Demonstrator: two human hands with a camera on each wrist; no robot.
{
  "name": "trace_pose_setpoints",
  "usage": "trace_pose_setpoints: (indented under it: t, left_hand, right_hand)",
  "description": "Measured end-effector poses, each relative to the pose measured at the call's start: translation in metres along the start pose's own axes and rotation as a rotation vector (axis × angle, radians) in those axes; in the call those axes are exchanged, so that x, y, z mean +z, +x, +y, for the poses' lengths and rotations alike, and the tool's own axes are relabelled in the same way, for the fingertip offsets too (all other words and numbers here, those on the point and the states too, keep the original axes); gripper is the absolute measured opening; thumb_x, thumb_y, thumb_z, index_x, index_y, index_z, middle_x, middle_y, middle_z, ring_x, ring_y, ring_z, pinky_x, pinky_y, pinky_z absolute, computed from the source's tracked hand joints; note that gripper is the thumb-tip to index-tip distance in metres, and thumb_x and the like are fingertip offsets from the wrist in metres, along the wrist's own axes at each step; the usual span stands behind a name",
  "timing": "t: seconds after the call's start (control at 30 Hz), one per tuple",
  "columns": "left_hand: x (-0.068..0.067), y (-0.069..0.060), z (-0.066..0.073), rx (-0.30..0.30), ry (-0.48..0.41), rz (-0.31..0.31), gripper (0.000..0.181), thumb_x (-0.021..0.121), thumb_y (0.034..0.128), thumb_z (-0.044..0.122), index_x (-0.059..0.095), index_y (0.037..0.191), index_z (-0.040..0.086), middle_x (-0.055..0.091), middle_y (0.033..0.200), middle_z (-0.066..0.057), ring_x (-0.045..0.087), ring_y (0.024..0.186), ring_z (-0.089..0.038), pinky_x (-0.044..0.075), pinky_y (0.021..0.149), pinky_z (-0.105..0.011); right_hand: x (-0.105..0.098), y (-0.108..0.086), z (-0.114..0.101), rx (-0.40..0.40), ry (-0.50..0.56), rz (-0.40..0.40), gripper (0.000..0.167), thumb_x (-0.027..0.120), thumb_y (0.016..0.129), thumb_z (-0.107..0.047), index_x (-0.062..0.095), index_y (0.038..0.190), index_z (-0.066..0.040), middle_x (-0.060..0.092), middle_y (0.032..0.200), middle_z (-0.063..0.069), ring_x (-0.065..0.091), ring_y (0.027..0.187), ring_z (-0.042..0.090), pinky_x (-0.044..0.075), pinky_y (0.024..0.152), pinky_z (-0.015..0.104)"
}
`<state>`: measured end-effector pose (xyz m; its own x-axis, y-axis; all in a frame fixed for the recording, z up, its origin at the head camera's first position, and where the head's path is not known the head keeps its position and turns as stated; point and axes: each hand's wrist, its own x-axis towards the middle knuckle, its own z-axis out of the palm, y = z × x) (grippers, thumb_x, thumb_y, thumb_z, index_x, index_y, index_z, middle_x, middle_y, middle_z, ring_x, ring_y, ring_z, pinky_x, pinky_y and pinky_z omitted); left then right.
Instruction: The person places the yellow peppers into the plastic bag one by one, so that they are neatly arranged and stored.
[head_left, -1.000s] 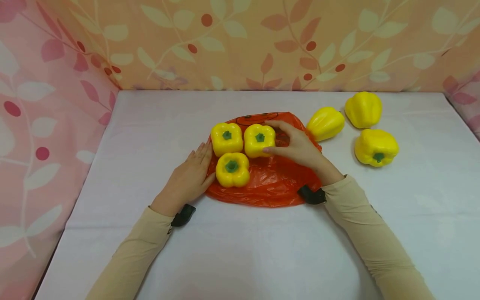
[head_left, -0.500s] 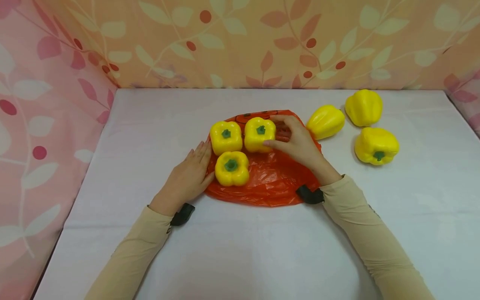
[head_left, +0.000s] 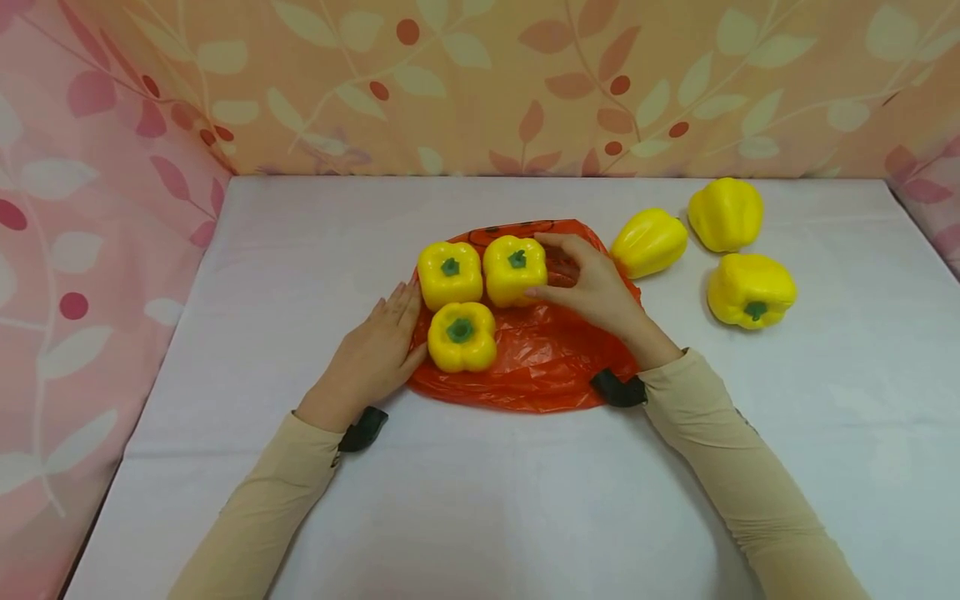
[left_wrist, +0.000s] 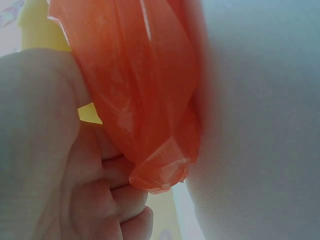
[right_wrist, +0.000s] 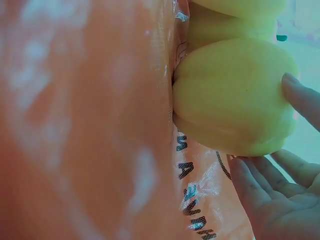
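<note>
In the head view, three yellow bell peppers stand stem up on an orange-red plastic bag (head_left: 536, 362) lying on the table. My right hand (head_left: 596, 287) holds the back right bell pepper (head_left: 513, 275) by its right side, thumb in front and fingers behind. The right wrist view shows the thumb and fingertips against that same bell pepper (right_wrist: 230, 95). Beside it stand the back left bell pepper (head_left: 450, 287) and the front bell pepper (head_left: 462, 350). My left hand (head_left: 375, 350) rests with extended fingers at the bag's left edge, next to these two. In the left wrist view, crumpled bag (left_wrist: 135, 90) partly hides its fingers.
Right of the bag lie three more yellow bell peppers: one on its side (head_left: 649, 243) near the bag's edge, one behind (head_left: 726, 215) and one in front (head_left: 752, 290). A white cloth covers the table (head_left: 480, 500). Floral curtains (head_left: 465, 92) hang at the back and sides.
The bell pepper in my right hand has shifted slightly back, its top now a little higher in view, and the right hand moved with it. My left hand has stayed in place.
</note>
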<state>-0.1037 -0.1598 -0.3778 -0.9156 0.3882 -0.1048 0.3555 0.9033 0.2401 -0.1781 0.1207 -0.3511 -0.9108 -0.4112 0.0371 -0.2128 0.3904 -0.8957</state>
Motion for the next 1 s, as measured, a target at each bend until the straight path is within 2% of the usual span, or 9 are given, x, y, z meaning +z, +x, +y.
trace_pose_setpoints:
  t: [0.1,0.3,0.7,1.0]
  left_hand:
    - [0.0004,-0.0001,-0.0003,0.005,-0.005,0.012,0.073,0.052,0.0957,0.027,0.013,0.147,-0.009,0.018,0.153,-0.023,0.015,0.141,-0.033,0.017,0.113,-0.047]
    - [-0.0007,-0.0004,-0.0001,0.004,-0.002,-0.005,0.075,0.051,0.0964,0.028,0.01,0.147,-0.008,0.014,0.154,-0.022,0.013,0.142,-0.032,0.016,0.113,-0.046]
    - [0.0,-0.0009,-0.0003,0.012,0.007,0.008,0.075,0.051,0.0964,0.028,0.009,0.147,-0.008,0.014,0.154,-0.021,0.013,0.142,-0.031,0.017,0.113,-0.046]
    - [0.0013,-0.0002,-0.0012,0.027,0.007,0.02,0.075,0.051,0.0963,0.026,0.009,0.147,-0.01,0.014,0.153,-0.023,0.013,0.142,-0.034,0.017,0.112,-0.049]
  right_hand:
    - [0.0009,0.0,0.0004,-0.005,0.006,0.004,0.066,0.074,0.081,-0.007,0.042,0.138,-0.001,0.045,0.137,0.013,0.048,0.125,0.026,0.043,0.1,0.037]
    - [0.0039,0.0019,0.0035,-0.014,0.032,0.014,0.064,0.072,0.082,-0.007,0.042,0.138,0.0,0.047,0.138,0.014,0.048,0.124,0.026,0.042,0.1,0.04]
    - [0.0052,0.0023,0.0053,-0.027,-0.046,0.007,0.07,0.073,0.082,-0.011,0.038,0.142,-0.001,0.044,0.141,0.012,0.048,0.124,0.025,0.044,0.098,0.039]
    - [0.0037,0.0008,0.0041,-0.021,-0.005,0.009,0.071,0.073,0.081,-0.008,0.038,0.142,-0.002,0.043,0.141,0.011,0.048,0.124,0.025,0.044,0.098,0.039]
